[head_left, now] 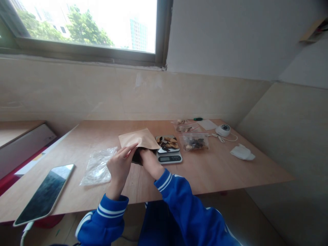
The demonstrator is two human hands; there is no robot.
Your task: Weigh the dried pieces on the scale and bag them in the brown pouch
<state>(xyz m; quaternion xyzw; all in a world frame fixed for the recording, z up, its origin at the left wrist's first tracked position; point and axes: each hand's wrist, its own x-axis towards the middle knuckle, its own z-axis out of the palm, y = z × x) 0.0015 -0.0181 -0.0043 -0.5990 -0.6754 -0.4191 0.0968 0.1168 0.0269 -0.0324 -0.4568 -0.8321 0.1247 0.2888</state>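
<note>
A brown paper bag (139,137) lies on the table with its mouth toward me. My left hand (121,167) pinches the upper edge of that mouth and lifts it. Inside the dark opening sits my right hand (150,162), its fingers hidden by the bag. Just right of the bag stands a small white kitchen scale (169,159) with a display and buttons. Dried brown and dark slices (167,142) are spread on its pan. A crumpled clear plastic bag (98,165) rests left of my left hand.
Behind and right of the scale lie zip bags (196,141) of dried pieces, a paper sheet (207,124) and a green-handled tool (198,119). A white dome camera (222,130) with its cable and a white tissue (242,152) are farther right. A phone (46,194) on a cable lies left.
</note>
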